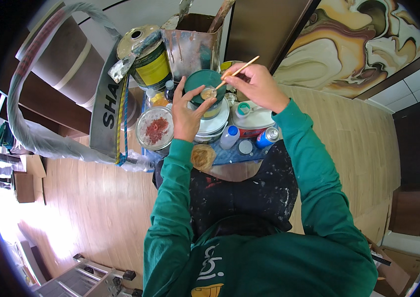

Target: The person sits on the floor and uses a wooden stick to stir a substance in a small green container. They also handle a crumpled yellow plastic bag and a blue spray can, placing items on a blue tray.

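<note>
My left hand [189, 113] has its fingers around a small clear cup [208, 94] with tan stuff in it, above a round dark green lid or tub [204, 78]. Between the fingers of my right hand [259, 88] is a thin wooden-handled brush or stick [245, 66], tilted, with its lower end at the cup. Which of the two it is, I cannot tell. Below my hands are white lids [215, 127], stacked on one another. A paint can with a red-smeared white lid [156, 128] stands just left of my left wrist.
On a blue sheet [234, 156] stand a blue-capped bottle [229, 137], a blue spray can [268, 137] and a tan crumpled lump [203, 157]. Behind are a yellow-green metal can [149, 62] and a paint-stained square tin [192, 47]. A plastic-wrapped hoop-shaped frame [19, 104] rises at left.
</note>
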Motion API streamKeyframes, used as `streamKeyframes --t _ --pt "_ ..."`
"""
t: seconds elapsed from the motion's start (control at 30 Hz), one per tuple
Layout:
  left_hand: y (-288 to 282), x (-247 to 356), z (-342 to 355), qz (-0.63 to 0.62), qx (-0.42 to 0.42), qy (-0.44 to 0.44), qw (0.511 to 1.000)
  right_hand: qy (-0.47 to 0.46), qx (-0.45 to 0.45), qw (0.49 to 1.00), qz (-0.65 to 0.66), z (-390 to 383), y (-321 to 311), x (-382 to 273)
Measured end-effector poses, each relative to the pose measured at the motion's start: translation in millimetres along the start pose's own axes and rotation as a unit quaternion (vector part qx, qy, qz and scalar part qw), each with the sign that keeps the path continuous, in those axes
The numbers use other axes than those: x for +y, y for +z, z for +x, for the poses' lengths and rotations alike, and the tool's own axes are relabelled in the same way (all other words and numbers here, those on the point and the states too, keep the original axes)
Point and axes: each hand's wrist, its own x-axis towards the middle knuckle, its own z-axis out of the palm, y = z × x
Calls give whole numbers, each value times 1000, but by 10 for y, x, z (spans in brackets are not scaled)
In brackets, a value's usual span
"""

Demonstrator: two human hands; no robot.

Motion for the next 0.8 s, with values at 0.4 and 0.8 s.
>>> streamKeyframes --t 0.4,0.8 --pt "-2 -12 11 1 -2 1 1000 -35 70 997 17 -21 82 43" --pt "-8 -1 25 10 -9 5 1000 33 -1 999 21 -33 77 55"
